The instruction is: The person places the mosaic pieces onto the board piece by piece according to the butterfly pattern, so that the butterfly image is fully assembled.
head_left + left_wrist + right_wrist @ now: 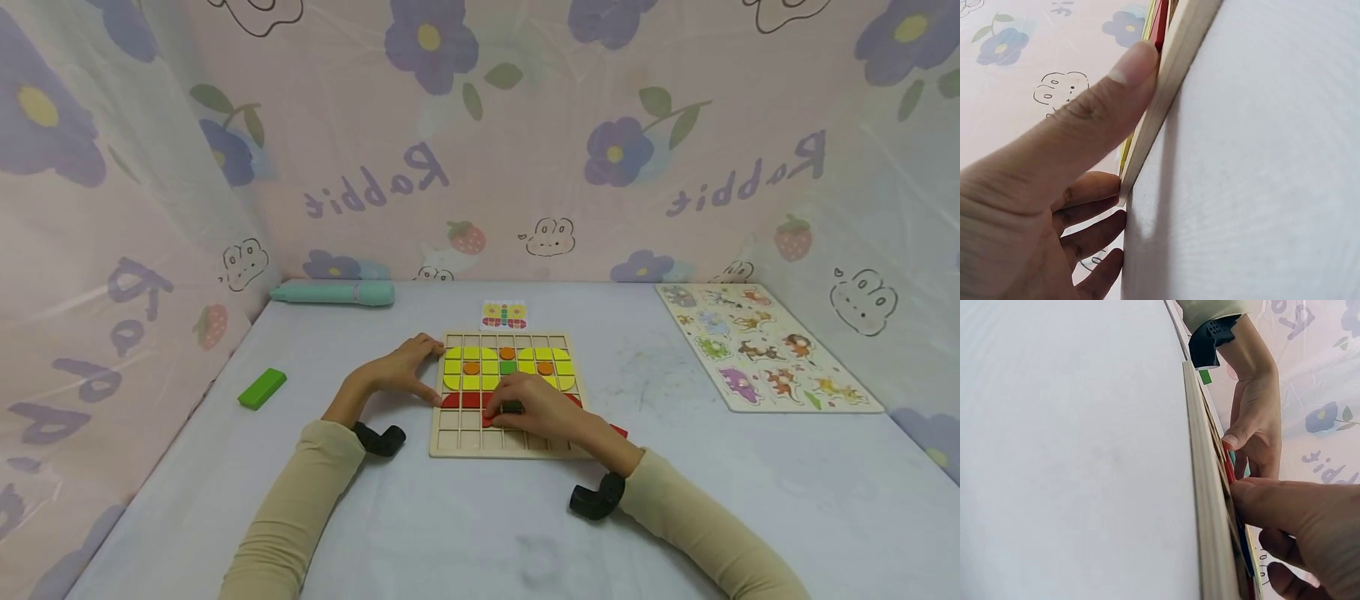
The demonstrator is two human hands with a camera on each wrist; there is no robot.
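A wooden grid board [450,439] lies flat on the table, holding yellow tiles [490,367], orange discs [545,368], a green square [508,367] and a row of red tiles [465,401]. My left hand [397,371] rests along the board's left edge; its thumb touches the rim beside the red row, its fingers spread farther back. Over the lower middle of the grid, my right hand [542,408] pinches a small red tile [487,422] between thumb and fingers. That hand covers part of the red row. Another red piece [618,431] shows partly behind my right wrist.
A small card with a butterfly pattern [504,314] lies behind the board. At the left are a green block [262,389] and a teal pen-shaped object [333,292]. An animal puzzle board [768,350] lies at the right. Patterned cloth walls [495,208] surround the table.
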